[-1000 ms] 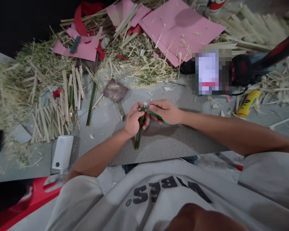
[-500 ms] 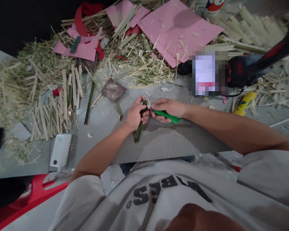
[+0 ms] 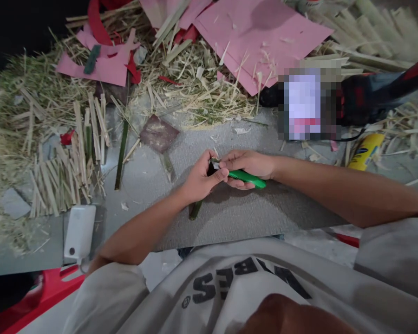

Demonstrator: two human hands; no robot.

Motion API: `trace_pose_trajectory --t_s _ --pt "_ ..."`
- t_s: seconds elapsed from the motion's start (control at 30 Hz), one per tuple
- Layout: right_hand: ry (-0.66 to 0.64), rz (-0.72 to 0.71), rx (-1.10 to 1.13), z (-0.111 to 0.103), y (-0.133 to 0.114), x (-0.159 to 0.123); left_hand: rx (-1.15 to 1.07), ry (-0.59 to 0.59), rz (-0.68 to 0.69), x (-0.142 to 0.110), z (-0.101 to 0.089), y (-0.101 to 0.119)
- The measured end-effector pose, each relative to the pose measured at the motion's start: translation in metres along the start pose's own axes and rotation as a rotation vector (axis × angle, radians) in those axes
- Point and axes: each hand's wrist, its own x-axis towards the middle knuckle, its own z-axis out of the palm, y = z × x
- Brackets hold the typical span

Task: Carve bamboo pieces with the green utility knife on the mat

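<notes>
My left hand (image 3: 205, 178) is closed round a green bamboo strip (image 3: 195, 210), whose lower end sticks out below the palm. Its thumb reaches across toward the utility knife. In my right hand (image 3: 247, 164) is a utility knife with a green handle (image 3: 247, 177), its front end close to the strip's upper end. The fingers partly cover the blade, so the exact contact with the bamboo cannot be made out. Left of my hands a brown square piece (image 3: 159, 133) lies on the grey table (image 3: 167, 220), and beyond it another green strip (image 3: 121, 155).
Split bamboo sticks (image 3: 57, 178) lie in a row at left, near a white power bank (image 3: 79, 231). Shavings (image 3: 181, 88) and pink paper (image 3: 257, 35) cover the back. At right are a black-and-red power tool (image 3: 372, 97) and a yellow tube (image 3: 365, 150).
My left thumb has come across toward the knife. Both hands sit slightly lower with the bamboo strip and the knife still held. The camera view has shifted a little.
</notes>
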Motion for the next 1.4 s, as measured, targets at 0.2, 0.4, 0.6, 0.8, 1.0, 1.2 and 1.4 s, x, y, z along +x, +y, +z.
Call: trace_pose_trajectory --t_s 0.2,0.4,0.6,0.8,1.0,1.2,1.4 --pt "-0.031 0.023 0.049 0.001 0.002 -0.002 0.146 0.070 0.043 -0.002 0.001 -0.001" --pt "0.014 -0.064 0.064 0.006 0.008 -0.001 0.060 0.045 -0.004 0.000 0.001 -0.002" --pt "0.042 -0.015 0.032 0.010 0.004 -0.001 0.176 0.122 -0.012 -0.002 0.002 0.000" --pt "0.222 -0.083 -0.054 0.029 0.007 0.002 0.316 0.222 0.041 -0.005 0.005 0.000" --pt "0.456 -0.214 -0.193 0.045 0.019 0.005 0.509 0.277 0.019 -0.005 0.005 0.008" --pt "0.483 -0.253 -0.249 0.046 0.024 0.006 0.553 0.282 0.006 -0.002 0.002 0.012" --pt "0.293 -0.129 -0.252 0.027 0.011 0.001 0.514 0.161 0.037 -0.002 -0.002 0.013"
